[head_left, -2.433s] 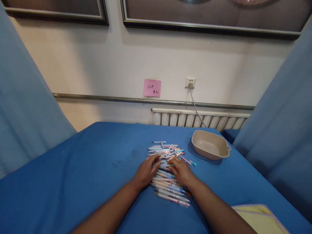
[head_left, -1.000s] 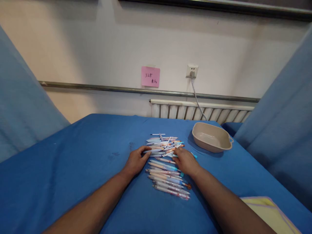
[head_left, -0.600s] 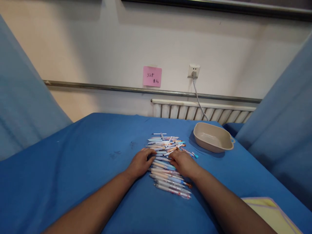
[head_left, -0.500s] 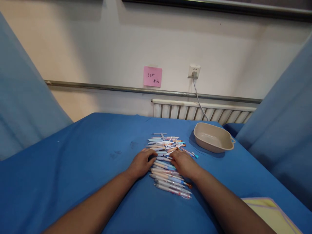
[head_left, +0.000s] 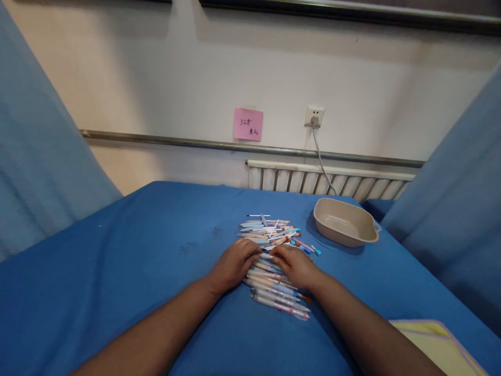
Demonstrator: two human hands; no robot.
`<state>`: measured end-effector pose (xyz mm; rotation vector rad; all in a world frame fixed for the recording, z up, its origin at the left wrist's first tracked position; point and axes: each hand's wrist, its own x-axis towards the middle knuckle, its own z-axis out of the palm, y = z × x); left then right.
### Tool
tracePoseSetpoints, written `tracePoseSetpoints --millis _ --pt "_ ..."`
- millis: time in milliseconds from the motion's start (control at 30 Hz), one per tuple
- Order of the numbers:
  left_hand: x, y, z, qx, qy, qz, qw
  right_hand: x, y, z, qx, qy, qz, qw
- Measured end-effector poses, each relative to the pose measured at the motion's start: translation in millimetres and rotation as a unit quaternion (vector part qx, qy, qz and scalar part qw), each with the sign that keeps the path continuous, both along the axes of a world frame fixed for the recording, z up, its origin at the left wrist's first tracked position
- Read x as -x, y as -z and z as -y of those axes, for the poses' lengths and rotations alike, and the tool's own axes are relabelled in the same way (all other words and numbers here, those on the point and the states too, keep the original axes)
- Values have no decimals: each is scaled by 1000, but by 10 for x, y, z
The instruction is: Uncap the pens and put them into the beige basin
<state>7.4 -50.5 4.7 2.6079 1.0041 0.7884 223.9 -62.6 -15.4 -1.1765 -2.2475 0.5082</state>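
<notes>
Many pens [head_left: 276,287] lie side by side in a row across the blue cloth, their barrels white, pale blue and peach. My left hand [head_left: 235,263] is closed at the left end of a pale pen [head_left: 266,256], thumb and fingers pinched. At that pen's other end my right hand [head_left: 295,265] is closed with its fingertips bent down on it. Beyond my hands lies a looser heap of pens and thin white refills [head_left: 270,230], at mixed angles. Parts of the row are hidden under both hands.
A beige plastic basin [head_left: 346,222] stands right of the heap on the blue cloth [head_left: 156,235]. Yellow sheets or a folder [head_left: 428,339] lie at the lower right. Light blue curtains [head_left: 43,130] hang on both sides. A radiator [head_left: 305,180] and a plugged-in cable [head_left: 321,162] are behind.
Both hands have come closer together over the row, the fingertips now at the two ends of one pen. The view has shifted slightly.
</notes>
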Motion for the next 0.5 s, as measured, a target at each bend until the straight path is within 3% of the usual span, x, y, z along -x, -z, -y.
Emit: tracePoseSetpoints --millis 167,233,367,500 --pt "3 38 -35 81 -60 -10 995 18 19 6 -24 3 -3 1000" --pt "10 47 -39 80 -72 13 994 20 18 10 -35 10 -2 999" --pt "19 21 -13 19 -14 32 999 29 -4 23 -50 18 -11 999" --pt "7 -31 10 48 -14 -8 999 27 -40 39 -63 11 -15 998"
